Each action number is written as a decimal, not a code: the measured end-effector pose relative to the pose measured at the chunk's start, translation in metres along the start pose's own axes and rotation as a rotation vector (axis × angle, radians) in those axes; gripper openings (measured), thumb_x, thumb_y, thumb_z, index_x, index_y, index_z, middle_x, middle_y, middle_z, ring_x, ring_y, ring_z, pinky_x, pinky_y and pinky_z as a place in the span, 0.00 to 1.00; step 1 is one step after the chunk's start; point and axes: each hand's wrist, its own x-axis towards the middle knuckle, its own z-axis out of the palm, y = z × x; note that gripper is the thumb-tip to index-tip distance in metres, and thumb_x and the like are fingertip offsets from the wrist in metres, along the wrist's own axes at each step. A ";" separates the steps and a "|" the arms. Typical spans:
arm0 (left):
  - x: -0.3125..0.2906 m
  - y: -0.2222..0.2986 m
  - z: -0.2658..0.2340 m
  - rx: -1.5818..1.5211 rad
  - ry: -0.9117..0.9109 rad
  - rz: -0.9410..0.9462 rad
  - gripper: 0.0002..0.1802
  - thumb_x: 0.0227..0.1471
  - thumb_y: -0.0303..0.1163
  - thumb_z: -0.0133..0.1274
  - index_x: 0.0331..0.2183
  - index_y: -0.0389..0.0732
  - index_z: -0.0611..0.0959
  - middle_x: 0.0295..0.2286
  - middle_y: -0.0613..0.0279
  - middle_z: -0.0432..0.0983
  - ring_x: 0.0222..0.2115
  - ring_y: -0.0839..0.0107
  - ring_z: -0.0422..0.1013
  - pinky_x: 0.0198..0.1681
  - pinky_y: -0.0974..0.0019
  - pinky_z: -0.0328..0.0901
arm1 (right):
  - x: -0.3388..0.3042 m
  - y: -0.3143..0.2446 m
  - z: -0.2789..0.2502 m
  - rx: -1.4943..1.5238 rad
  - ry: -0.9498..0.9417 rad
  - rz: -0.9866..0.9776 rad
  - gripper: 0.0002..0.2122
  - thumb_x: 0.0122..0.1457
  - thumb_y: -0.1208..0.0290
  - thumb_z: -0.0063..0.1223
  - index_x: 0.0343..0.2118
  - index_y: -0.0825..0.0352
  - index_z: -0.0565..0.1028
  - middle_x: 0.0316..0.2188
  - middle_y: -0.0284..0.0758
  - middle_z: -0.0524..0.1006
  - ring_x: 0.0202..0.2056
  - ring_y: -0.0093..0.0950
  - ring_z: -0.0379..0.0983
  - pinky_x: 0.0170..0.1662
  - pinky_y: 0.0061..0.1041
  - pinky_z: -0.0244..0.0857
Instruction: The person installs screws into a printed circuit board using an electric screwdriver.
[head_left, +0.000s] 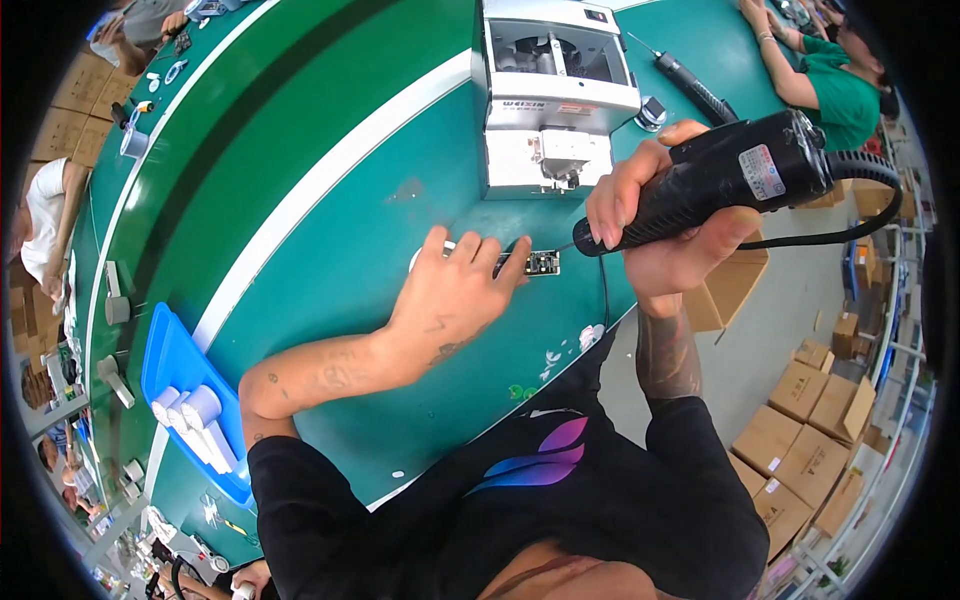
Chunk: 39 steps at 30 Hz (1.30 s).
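My right hand (672, 262) is wrapped round a black electric screwdriver (725, 175), which is tilted with its thin bit pointing down and left. The bit reaches to the right end of a small circuit board (543, 263) on the green table; whether it touches a screw is too small to tell. My left hand (445, 290) lies palm down over the board's left part, fingers bent and pressing it. A bit of white casing (418, 256) shows beside these fingers; the rest is hidden under the hand.
A grey-and-white machine (560, 110) stands beyond my hands, with another black screwdriver (690, 85) to its right. On the left, a blue tray (163, 335) holds white round-headed parts (200, 408). A green belt (300, 75) runs past. Cardboard boxes (800, 450) and a co-worker (840, 95) are at right.
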 end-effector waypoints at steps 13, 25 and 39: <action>0.004 -0.010 0.003 -0.090 0.045 0.003 0.21 0.54 0.45 0.56 0.47 0.47 0.82 0.25 0.68 0.65 0.28 0.72 0.65 0.31 0.64 0.60 | 0.000 0.004 0.004 -0.018 -0.169 0.012 0.41 0.48 0.24 0.46 0.45 0.65 0.61 0.18 0.33 0.67 0.14 0.23 0.63 0.18 0.23 0.58; 0.002 -0.006 0.006 -0.043 0.049 -0.032 0.20 0.52 0.45 0.57 0.41 0.41 0.83 0.24 0.68 0.66 0.27 0.72 0.66 0.31 0.64 0.59 | 0.008 -0.013 0.001 0.302 -0.177 -0.104 0.43 0.42 0.25 0.54 0.39 0.70 0.66 0.16 0.34 0.69 0.15 0.27 0.67 0.19 0.24 0.61; 0.003 -0.008 0.005 0.003 0.075 -0.053 0.15 0.52 0.43 0.58 0.26 0.41 0.77 0.20 0.67 0.65 0.24 0.72 0.66 0.28 0.67 0.58 | 0.045 -0.016 0.031 -0.264 -0.111 -0.141 0.44 0.54 0.25 0.37 0.51 0.71 0.61 0.17 0.33 0.66 0.13 0.22 0.62 0.18 0.23 0.60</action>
